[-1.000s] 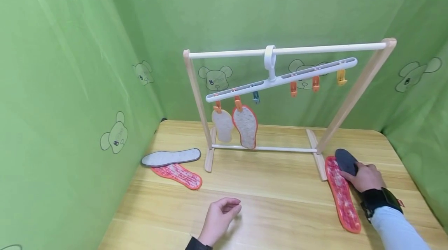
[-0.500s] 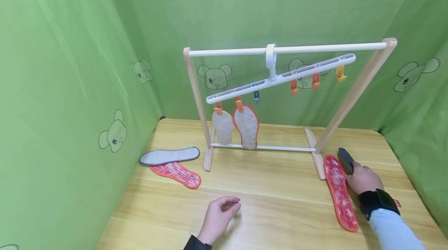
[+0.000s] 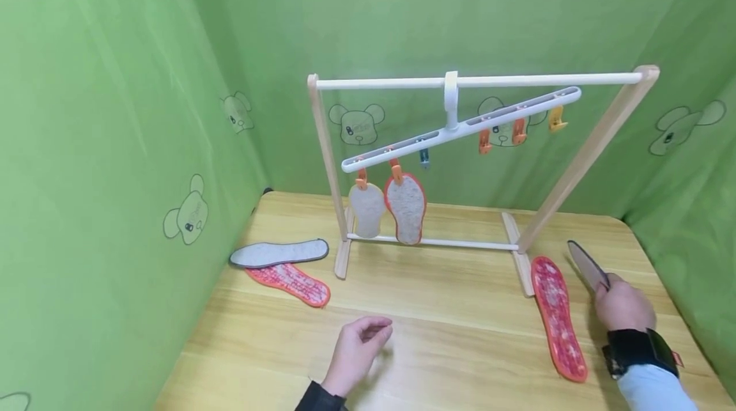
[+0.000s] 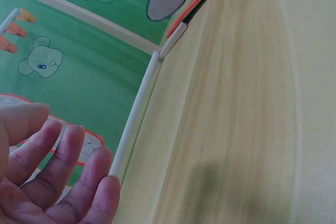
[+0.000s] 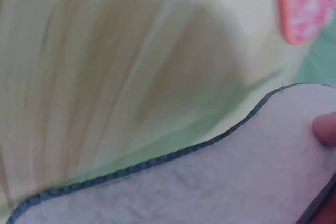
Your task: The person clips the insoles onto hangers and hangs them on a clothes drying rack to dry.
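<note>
My right hand (image 3: 625, 304) grips a dark-edged insole (image 3: 588, 264) at the right, tilted up so its pale grey side shows; in the right wrist view the thumb presses on that grey face. Just left of it a red-and-white insole (image 3: 558, 318) lies flat on the table. My left hand (image 3: 358, 350) hovers over the front of the table with loosely bent fingers and nothing in them. On the white clip hanger (image 3: 460, 130), a yellow-edged insole (image 3: 367, 209) and a red-edged insole (image 3: 406, 209) hang from orange clips at the left.
A wooden rack (image 3: 589, 155) with a white top rod carries the hanger, which slopes down to the left. A blue clip (image 3: 424, 156), orange clips and a yellow clip (image 3: 556, 119) hold nothing. At the left a grey insole (image 3: 278, 252) overlaps a red one (image 3: 296, 283).
My right hand has lifted the dark insole off the table, turned its pale side into view and shifted slightly right. My left hand stays nearly still.
</note>
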`<state>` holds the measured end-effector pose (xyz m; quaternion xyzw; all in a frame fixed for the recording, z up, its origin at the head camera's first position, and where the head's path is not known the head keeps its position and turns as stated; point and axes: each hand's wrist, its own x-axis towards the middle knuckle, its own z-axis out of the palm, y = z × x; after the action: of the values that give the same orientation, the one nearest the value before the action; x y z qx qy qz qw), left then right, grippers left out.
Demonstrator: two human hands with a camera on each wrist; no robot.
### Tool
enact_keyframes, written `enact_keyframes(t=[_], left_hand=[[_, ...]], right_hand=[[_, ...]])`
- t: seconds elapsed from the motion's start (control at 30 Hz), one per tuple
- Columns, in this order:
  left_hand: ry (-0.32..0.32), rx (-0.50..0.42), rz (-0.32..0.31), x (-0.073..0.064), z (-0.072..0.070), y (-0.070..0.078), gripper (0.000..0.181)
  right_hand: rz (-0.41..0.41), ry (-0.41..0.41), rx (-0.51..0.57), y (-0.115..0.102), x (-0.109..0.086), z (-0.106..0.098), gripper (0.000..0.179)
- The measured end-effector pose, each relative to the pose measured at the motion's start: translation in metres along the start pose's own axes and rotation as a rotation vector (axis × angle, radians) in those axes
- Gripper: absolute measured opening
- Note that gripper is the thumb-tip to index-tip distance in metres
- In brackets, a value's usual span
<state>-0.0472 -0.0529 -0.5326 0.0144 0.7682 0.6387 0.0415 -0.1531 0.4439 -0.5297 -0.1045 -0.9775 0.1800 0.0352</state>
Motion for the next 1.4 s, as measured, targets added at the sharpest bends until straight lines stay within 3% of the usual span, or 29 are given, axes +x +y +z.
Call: enact_keyframes(t=[0.17, 0.43, 0.63, 0.83, 1.03, 1.2, 1.4], left_hand=[[0.009, 0.022, 0.032, 0.006, -0.004, 0.004, 0.024], [0.055, 0.039, 0.053, 0.016, -0.012, 0.017, 0.025], [0.081, 0.01, 0.089, 0.026, -0.017, 0.032, 0.027], [0.096, 0.001, 0.172, 0.041, -0.016, 0.056, 0.029], [0.072, -0.096, 0.267, 0.057, -0.009, 0.091, 0.032], [0.066, -0.136, 0.349, 0.073, -0.001, 0.121, 0.032], [0.049, -0.181, 0.439, 0.095, 0.014, 0.153, 0.037]], right_hand=[[0.042, 0.095, 0.092, -0.011, -0.017, -0.01, 0.033], [0.126, 0.205, 0.228, -0.046, -0.051, -0.027, 0.034], [0.091, 0.282, 0.272, -0.075, -0.073, -0.036, 0.029], [0.127, 0.23, 0.444, -0.105, -0.09, -0.035, 0.041], [0.168, 0.126, 0.604, -0.135, -0.103, -0.019, 0.049], [0.148, 0.047, 0.652, -0.149, -0.112, -0.006, 0.054], [0.044, 0.079, 0.621, -0.161, -0.118, 0.003, 0.039]])
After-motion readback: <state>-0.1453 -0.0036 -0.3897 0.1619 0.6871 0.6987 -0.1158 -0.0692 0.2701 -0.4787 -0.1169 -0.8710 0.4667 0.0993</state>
